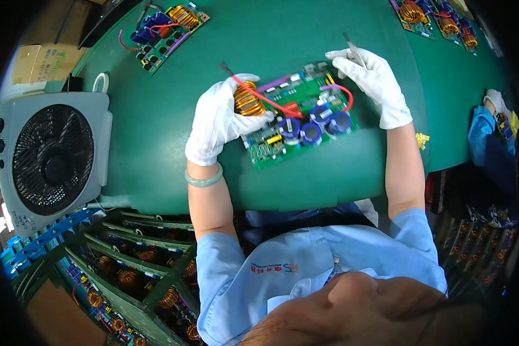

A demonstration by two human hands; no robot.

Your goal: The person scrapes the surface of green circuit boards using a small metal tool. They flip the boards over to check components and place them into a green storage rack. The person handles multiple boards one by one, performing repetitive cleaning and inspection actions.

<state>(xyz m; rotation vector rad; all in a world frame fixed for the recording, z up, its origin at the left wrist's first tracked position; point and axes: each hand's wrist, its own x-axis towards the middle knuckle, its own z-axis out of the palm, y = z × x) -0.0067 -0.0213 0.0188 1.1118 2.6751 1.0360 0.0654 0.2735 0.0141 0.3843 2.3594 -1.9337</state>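
A green circuit board [297, 154] is held tilted over the green table. It carries a copper-wound coil [248, 99], several blue capacitors [311, 133], a red wire [269, 100] and a purple strip along its far edge. My left hand [216, 118], in a white glove, is closed around the board's left end, thumb and fingers about the coil. In its white glove, my right hand [368, 78] is closed on a slim grey pen-like tool [354, 51], whose exact kind I cannot make out. That hand is beside the board's far right corner.
A grey box fan [101, 144] stands at the left. Another board [170, 37] lies at the far left, and more boards [412, 14] at the far right. Below the left edge is a green rack [115, 282] of boards. A co-worker's gloved hand [495, 101] shows at the right.
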